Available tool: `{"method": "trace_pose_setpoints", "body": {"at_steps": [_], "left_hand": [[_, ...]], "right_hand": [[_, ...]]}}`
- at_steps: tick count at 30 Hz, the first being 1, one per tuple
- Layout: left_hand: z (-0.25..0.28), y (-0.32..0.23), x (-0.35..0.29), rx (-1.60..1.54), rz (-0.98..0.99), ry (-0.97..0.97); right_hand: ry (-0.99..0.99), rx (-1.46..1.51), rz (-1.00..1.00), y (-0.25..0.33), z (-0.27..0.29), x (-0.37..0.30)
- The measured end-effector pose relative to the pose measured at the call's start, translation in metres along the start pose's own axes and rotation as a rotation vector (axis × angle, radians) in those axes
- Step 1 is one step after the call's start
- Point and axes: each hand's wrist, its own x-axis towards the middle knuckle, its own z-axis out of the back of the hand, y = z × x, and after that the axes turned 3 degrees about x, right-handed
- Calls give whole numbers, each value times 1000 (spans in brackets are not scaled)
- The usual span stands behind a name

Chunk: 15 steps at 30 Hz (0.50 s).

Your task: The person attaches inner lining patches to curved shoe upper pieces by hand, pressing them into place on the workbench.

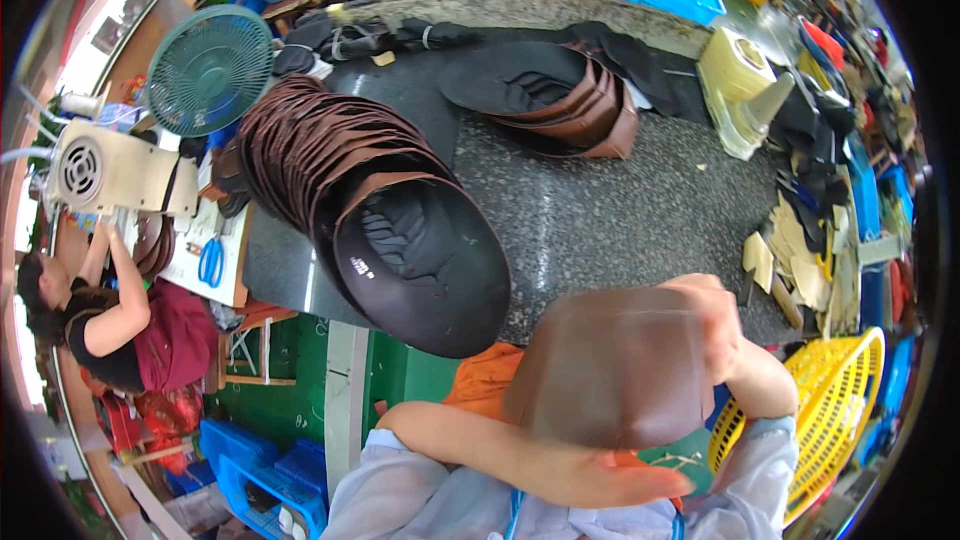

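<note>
Close to my body is a brown leather piece, curved like a shoe upper and slightly blurred. My right hand grips its upper right edge with bent fingers. My left hand lies across below its lower edge, fingers stretched out; whether it touches the leather I cannot tell. On the dark speckled table, left of the piece, leans a long stack of nested brown uppers. The nearest one shows its dark, wrinkled lining. A smaller nested group sits farther back.
A cream tabletop device stands at the back right, with leather scraps nearer. A green fan is at the far left. A yellow basket stands at my right. A co-worker sits left, beside blue-handled scissors.
</note>
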Motion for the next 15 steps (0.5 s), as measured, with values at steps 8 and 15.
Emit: {"method": "trace_pose_setpoints", "body": {"at_steps": [8, 15], "left_hand": [[173, 27, -1, 102, 161, -949], [260, 37, 48, 970, 0, -921]], "right_hand": [[-141, -126, -335, -76, -16, 91], [-780, -761, -316, -143, 136, 121]]}}
